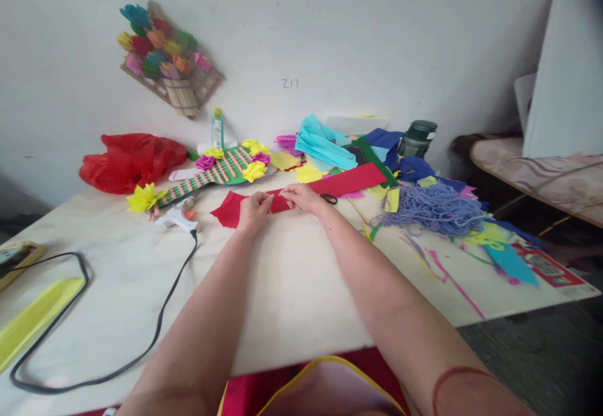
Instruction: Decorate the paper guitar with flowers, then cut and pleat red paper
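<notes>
A long strip of red paper (348,181) lies across the far middle of the pale table (292,284). My left hand (253,210) pinches its left part, where a red piece (227,210) sticks out to the left. My right hand (304,197) presses on the strip just to the right, with the fingertips of both hands almost touching. Black scissors (328,199) lie beside my right wrist, partly hidden by it.
A glue gun (179,217) with a black cord (155,328) lies left of my hands. Behind it are a paper guitar craft (221,169), a glue bottle (217,129) and a red bag (129,160). Coloured paper (330,146), purple yarn (433,212) and a dark jar (417,138) crowd the right.
</notes>
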A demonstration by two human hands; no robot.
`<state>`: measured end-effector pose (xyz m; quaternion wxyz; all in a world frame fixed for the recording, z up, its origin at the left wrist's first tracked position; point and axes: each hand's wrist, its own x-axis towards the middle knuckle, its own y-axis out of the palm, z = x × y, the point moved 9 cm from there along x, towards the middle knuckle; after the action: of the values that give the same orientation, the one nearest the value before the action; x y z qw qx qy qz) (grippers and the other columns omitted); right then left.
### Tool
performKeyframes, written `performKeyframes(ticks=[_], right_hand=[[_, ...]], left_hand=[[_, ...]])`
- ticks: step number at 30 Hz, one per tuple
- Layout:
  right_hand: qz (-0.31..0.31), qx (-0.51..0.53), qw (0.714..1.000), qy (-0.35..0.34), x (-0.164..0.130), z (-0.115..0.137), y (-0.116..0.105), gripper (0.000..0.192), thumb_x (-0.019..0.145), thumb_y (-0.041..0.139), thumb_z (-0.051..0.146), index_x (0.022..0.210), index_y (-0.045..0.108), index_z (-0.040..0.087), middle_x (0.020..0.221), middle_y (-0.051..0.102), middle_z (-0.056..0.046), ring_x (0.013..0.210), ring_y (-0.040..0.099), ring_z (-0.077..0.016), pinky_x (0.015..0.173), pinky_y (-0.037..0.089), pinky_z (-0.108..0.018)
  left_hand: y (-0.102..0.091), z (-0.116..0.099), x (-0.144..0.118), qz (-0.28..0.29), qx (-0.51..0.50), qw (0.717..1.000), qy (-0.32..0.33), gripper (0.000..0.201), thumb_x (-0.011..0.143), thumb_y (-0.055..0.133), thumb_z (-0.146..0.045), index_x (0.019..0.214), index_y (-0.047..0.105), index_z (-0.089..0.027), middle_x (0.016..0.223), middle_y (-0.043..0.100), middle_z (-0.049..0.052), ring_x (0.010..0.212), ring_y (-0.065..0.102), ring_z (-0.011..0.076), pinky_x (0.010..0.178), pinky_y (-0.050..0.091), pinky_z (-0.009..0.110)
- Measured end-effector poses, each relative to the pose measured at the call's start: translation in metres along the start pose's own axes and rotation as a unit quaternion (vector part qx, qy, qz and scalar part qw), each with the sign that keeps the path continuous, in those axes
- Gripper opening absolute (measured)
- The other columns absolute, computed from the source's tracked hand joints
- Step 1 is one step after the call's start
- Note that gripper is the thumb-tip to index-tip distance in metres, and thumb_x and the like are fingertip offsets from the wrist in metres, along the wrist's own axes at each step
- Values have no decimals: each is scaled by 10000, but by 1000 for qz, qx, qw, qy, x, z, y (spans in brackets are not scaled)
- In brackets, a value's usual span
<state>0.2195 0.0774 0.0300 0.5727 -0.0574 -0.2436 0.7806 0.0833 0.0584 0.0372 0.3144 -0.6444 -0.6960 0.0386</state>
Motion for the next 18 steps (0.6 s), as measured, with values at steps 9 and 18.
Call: performKeyframes(ticks=[9,18], right_hand=[[-28,-97,995,-18,-2,2,-15,282,716,591,352,526,553,147,413,448,61,443,411,-72,490,323,-200],[-58,-85,994,-37,-2,-6,-21,211,794,491,220,591,532,174,468,526,58,443,473,-74,503,367,-183]], left_hand=[[-15,-8,-4,-74,50,996,0,255,763,512,-394,721,619,-166,535,591,1,547,559,135,607,428,236],[-5,-12,-4,-75,-2,996,54,411,793,513,-427,1124,538,-184,831,682,47,709,645,154,689,499,278]])
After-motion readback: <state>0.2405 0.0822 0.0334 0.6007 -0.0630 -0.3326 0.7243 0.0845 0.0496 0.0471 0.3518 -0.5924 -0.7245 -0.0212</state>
